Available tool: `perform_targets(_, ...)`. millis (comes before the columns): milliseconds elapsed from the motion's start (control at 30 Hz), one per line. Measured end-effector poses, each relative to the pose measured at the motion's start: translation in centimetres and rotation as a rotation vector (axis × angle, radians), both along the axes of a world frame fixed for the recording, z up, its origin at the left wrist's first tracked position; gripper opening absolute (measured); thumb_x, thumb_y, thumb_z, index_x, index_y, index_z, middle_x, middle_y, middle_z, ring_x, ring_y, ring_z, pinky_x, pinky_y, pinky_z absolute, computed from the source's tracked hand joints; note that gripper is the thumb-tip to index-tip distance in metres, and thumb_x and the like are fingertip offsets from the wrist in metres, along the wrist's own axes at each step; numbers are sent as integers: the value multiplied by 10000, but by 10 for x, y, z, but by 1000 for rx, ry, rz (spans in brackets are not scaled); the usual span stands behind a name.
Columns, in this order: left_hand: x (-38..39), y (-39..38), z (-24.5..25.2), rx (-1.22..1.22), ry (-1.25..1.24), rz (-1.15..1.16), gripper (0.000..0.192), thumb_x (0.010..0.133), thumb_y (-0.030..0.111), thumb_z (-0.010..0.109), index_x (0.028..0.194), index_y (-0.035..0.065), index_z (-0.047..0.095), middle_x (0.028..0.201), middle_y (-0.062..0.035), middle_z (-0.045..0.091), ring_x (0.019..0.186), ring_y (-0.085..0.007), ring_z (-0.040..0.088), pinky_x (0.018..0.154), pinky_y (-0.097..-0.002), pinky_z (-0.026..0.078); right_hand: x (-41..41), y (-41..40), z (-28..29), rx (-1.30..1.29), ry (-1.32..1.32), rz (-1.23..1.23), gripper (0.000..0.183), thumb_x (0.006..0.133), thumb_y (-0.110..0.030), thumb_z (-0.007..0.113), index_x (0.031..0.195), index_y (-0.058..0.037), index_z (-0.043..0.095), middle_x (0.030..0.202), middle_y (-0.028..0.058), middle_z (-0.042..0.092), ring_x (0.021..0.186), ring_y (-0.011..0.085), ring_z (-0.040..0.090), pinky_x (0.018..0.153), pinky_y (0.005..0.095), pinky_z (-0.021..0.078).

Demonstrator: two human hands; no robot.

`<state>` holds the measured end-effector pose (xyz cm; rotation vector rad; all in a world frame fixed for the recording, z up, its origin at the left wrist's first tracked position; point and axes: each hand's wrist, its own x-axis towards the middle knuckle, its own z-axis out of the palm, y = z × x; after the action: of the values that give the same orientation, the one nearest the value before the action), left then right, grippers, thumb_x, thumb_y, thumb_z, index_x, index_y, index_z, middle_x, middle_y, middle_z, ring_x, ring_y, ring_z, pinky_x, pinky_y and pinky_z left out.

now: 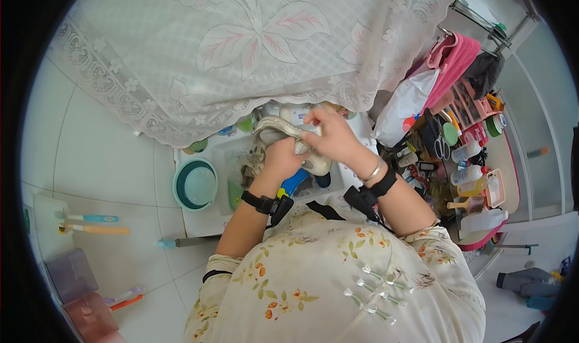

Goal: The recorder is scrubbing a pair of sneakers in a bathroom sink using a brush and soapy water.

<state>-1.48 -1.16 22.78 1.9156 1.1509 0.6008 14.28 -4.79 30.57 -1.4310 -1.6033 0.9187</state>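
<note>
A pale, off-white lace-up shoe is held over the white sink. My left hand is closed around the shoe's side, near its opening. My right hand is at the far side of the shoe, thumb against the upper and fingers bent; whether something thin is between them cannot be told. Below, in the basin, lie a blue object with a yellow part and a dark blue piece. Left of my left hand is a crumpled brownish item, partly hidden by my wrist. A green plastic object lies beside it.
A teal basin stands on the sink's left edge. The lace curtain hangs over the back. At right, bottles, scissors and a hairbrush crowd a shelf, near a white plastic bag and pink hangers.
</note>
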Motion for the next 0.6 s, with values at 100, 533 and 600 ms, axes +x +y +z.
perform_targets(100, 2, -1, -8, 167, 335, -99, 317, 753, 253, 746, 1012, 77, 697, 956, -167, 711, 928, -372, 665, 797, -462, 514, -24, 13, -23, 653, -259, 97, 107, 758, -32, 603, 861, -52, 581, 890, 131, 542, 935, 340, 535, 837, 400, 462)
perform_targets(533, -23, 0, 25, 644, 661, -318, 93, 769, 138, 620, 836, 106, 675, 715, -46, 660, 750, -236, 645, 805, -413, 384, 0, 38, -40, 31, -45, -162, 439, 785, -204, 716, 1128, 17, 554, 1028, 229, 623, 954, 383, 606, 837, 432, 486)
perform_targets(600, -23, 1, 24, 752, 648, -308, 79, 777, 136, 608, 807, 110, 676, 710, -38, 652, 765, -223, 635, 826, -412, 387, -8, 35, -42, 109, -324, -158, 528, 765, -210, 728, 1176, 42, 514, 1060, 253, 635, 1027, 413, 619, 875, 436, 494)
